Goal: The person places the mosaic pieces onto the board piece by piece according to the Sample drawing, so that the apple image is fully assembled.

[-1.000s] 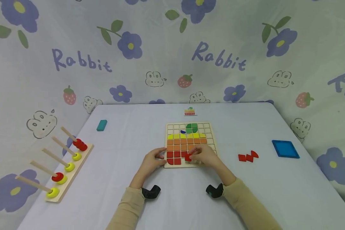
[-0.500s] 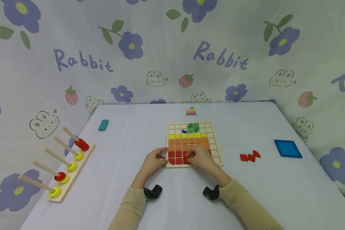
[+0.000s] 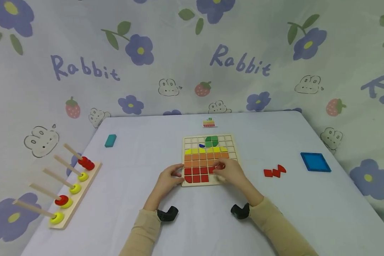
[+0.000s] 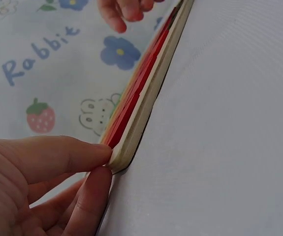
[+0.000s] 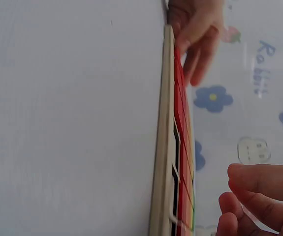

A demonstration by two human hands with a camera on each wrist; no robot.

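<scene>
A square wooden grid board point(image 3: 238, 158) bears rows of red, orange and yellow tiles, with green tiles point(image 3: 211, 141) and a small blue piece point(image 3: 202, 145) above them. My left hand point(image 3: 165, 179) holds the board's near left corner, thumb and a finger at its edge in the left wrist view. Over the near right part of the board is my right hand point(image 3: 231, 172), its fingers loosely bent and nothing between them in the right wrist view. It hides part of the red rows. A red square tile point(image 3: 204, 178) lies in the near row, left of the right fingertips.
Several loose red pieces point(image 3: 276, 173) lie right of the board, and a blue tray point(image 3: 315, 162) farther right. A small picture card point(image 3: 209, 122) is behind the board. At left are a teal block point(image 3: 110, 140) and a peg stand point(image 3: 80, 199) with red and yellow rings.
My right hand has set a red tile into the near row, let it go and lifted off toward the right. My left hand has stayed at the board's corner.
</scene>
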